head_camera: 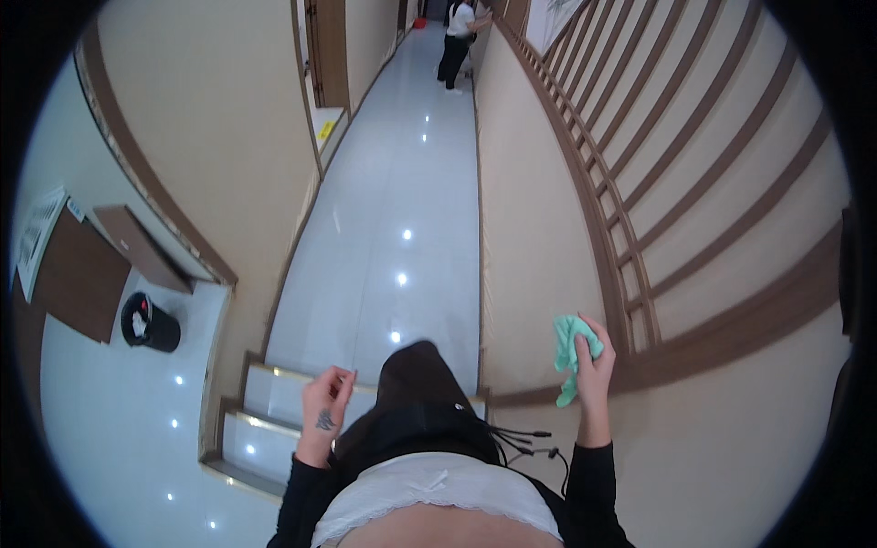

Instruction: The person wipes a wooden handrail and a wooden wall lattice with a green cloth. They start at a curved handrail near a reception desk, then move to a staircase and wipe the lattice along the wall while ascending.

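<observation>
My right hand [595,363] grips a crumpled green cloth [567,335], and part of the cloth hangs down below the fingers. It is in front of the beige wall at the right, close to the lower end of a brown slatted railing [620,274]. Over the steps [274,394] at the left is my left hand [329,394], its fingers loosely curled in. Nothing shows in that hand. Between the two hands a raised knee in dark trousers [418,373] covers part of the steps and the floor edge.
Gold-edged steps lead up to a shiny tiled corridor [384,205]. Far along it a person [458,48] stands by the right wall. At the left, a black waste bin [152,325] stands near a leaning brown board [144,248]. A doorway [322,75] opens off the left wall.
</observation>
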Motion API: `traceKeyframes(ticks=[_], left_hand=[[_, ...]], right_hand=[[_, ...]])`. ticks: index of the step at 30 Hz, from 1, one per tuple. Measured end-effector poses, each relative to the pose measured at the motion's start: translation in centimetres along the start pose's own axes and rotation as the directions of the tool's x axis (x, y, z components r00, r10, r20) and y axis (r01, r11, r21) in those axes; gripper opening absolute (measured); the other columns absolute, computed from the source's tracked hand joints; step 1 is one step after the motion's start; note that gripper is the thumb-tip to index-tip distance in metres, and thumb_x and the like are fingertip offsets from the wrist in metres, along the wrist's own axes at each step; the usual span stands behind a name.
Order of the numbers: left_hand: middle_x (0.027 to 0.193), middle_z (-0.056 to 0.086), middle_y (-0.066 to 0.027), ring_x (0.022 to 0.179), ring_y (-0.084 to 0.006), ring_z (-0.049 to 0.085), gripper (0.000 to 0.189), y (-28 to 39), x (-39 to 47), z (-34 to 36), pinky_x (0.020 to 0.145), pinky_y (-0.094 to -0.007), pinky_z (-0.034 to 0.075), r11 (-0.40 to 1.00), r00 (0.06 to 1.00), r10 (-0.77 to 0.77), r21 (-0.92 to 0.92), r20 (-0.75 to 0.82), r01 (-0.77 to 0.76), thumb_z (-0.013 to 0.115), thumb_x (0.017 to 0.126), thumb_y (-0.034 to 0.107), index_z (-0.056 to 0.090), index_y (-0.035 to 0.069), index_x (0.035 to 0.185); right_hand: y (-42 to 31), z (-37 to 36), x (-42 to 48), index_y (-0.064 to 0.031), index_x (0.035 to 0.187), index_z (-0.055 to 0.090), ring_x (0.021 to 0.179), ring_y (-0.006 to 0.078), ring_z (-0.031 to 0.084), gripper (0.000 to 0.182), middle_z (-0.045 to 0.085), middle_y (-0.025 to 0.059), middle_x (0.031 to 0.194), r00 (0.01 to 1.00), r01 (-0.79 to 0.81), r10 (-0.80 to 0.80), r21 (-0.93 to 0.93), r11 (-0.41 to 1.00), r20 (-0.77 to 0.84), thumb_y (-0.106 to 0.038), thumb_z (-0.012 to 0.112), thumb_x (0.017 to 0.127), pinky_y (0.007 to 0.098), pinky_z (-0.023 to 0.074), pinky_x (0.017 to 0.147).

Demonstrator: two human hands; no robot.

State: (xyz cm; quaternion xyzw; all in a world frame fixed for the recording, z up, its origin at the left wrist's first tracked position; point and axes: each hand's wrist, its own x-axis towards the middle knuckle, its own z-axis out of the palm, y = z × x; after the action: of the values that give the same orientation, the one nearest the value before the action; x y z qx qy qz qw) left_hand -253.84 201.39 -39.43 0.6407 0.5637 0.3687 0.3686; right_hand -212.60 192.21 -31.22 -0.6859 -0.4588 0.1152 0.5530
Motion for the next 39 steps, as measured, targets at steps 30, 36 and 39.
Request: traceKeyframes(ticks=[30,36,39], left_hand=[[0.076,0.069,-0.0077,0.07,-0.0203,0.067,0.02,-10.2,56.7,33.9,0.067,-0.0331,0.053,0.986,0.937,0.162,-0.094,0.31,-0.139,0.077,0.091,0.019,0.066,0.005,0.084],[0.08,0.069,-0.0103,0.075,-0.0305,0.067,0.015,-3.4,71.5,43.3,0.066,-0.0381,0.052,0.857,0.758,0.504,-0.131,0.414,-0.498,0.074,0.092,0.017,0.068,0.005,0.087],[0.088,0.071,-0.0113,0.082,-0.0312,0.069,0.012,1.2,76.7,49.9,0.072,-0.0372,0.054,0.784,0.658,0.612,-0.231,0.438,-0.576,0.073,0.093,0.016,0.069,0.005,0.094]], right_hand=[[36.2,30.0,42.9,-0.0054,0.117,0.071,0.104,0.0358,0.065,0.04,0.069,0.0162,0.114,1.0,-0.013,0.018,-0.271,0.963,0.019,0.008,0.065,0.08,0.0427,0.0513,0.091],[34.7,26.3,54.3,-0.0093,0.113,0.074,0.111,0.0356,0.053,0.051,0.067,0.0119,0.124,0.909,0.114,-0.369,-0.735,0.669,-0.195,0.014,0.062,0.069,0.0435,0.0451,0.095],[35.1,26.0,60.0,-0.0096,0.113,0.075,0.112,0.0353,0.049,0.051,0.065,0.0106,0.129,0.835,0.09,-0.486,-0.807,0.584,-0.259,0.015,0.062,0.07,0.0446,0.0429,0.096]])
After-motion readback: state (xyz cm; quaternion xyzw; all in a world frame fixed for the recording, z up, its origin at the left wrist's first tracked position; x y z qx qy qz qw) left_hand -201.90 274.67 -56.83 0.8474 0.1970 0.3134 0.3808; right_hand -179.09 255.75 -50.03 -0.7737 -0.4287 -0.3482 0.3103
